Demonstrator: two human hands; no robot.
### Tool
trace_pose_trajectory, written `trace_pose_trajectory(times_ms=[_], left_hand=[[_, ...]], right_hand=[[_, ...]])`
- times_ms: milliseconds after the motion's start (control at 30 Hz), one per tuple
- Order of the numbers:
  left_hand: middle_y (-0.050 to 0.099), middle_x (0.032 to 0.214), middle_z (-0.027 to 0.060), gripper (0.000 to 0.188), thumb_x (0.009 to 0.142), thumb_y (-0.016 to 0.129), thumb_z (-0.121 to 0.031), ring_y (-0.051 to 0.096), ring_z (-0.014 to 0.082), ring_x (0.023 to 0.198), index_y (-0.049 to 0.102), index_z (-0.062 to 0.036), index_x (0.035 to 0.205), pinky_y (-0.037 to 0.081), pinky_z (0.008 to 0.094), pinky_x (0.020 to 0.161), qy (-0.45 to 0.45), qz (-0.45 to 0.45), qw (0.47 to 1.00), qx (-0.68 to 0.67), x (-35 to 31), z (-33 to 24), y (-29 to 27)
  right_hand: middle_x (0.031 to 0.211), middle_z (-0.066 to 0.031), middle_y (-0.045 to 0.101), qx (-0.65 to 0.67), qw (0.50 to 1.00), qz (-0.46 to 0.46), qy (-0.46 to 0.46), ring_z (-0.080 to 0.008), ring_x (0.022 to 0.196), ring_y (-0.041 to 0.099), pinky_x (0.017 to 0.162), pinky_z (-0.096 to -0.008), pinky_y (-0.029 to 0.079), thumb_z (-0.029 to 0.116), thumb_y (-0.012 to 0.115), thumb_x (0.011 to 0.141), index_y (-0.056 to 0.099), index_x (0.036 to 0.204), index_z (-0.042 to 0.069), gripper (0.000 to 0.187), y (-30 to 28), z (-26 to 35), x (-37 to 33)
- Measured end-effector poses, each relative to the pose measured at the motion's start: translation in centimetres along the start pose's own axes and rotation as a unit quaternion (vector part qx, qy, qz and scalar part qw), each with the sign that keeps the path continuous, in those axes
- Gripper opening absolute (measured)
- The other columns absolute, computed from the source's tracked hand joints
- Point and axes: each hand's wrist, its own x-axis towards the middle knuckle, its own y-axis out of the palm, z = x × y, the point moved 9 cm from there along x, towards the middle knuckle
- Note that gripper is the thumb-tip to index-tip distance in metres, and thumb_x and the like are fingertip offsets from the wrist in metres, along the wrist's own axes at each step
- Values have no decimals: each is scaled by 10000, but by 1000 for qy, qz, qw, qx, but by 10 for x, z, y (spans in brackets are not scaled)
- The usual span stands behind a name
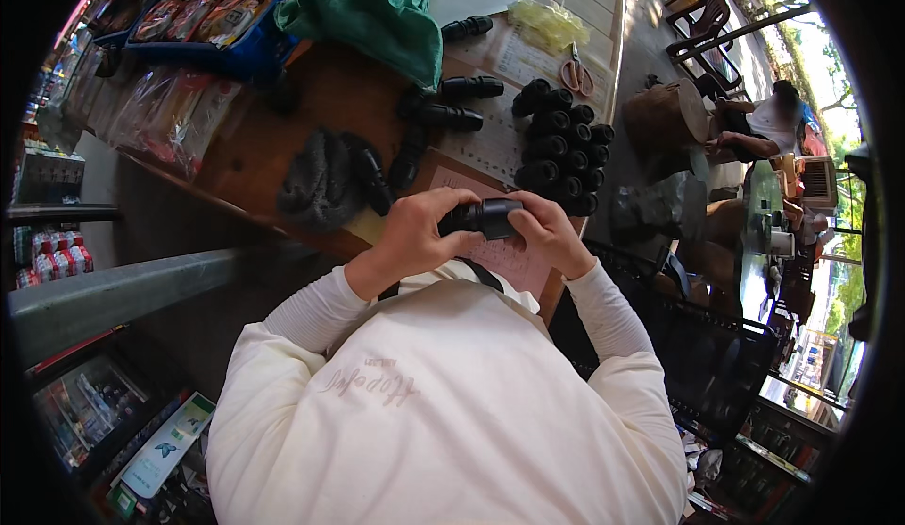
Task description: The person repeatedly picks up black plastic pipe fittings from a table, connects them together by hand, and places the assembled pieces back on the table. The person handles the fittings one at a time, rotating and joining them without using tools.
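Observation:
A black cylindrical pipe fitting (494,218) lies sideways between my hands, just above the near edge of the wooden table. My left hand (415,231) is closed around its left end, thumb and fingers wrapped on it. At the other end my right hand (556,233) grips the fitting with thumb and fingers. Behind it, to the right, several black fittings (566,153) stand grouped in rows on the table (611,49). Left of these, loose black fittings (448,117) lie on their sides, next to a dark grey cloth (320,181).
A green cloth sack (377,16) lies at the back. Scissors (576,74) and a crumpled yellow plastic bag (547,24) are at the far right of the table. A blue crate (255,54) of packets stands back left. A metal rail (141,275) crosses the left side. Another person (768,124) sits at far right.

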Motion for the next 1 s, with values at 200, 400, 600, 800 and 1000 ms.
trace_pose_trajectory(times_ms=[200,400,600,800,1000], left_hand=[[658,949,101,349,853,706,-248,622,120,832,639,1,1089,506,240,736,-293,193,840,-413,-22,43,29],[642,987,76,429,729,771,-82,616,158,888,609,1,1117,490,269,817,77,-39,994,72,2,-22,-8],[670,871,84,302,963,538,-244,658,171,730,650,30,1015,532,274,677,-216,85,899,-371,-14,48,18],[659,912,90,341,890,658,-246,665,179,776,603,10,1108,549,273,695,-190,49,933,-302,-16,34,10],[663,926,160,442,737,775,-173,680,237,798,627,-43,1133,536,305,676,164,-112,955,222,-9,-31,-9]], right_hand=[[1084,-75,615,-118,966,48,-226,-168,949,642,834,-294,525,299,634,918,474,1321,29,511,13,52,-9],[1037,-62,608,168,981,9,96,-103,772,640,668,-244,553,554,537,931,515,1255,40,608,4,-22,-2],[1134,-61,593,-160,973,61,-156,-189,1046,588,945,-272,459,186,636,908,495,1308,28,453,16,44,-8],[1234,-93,537,114,989,50,-75,-169,1028,607,902,-296,517,198,683,898,432,1392,105,562,5,25,0],[834,-32,624,98,989,-12,114,-93,760,638,655,-220,529,293,646,937,543,1160,30,360,2,-25,8]])
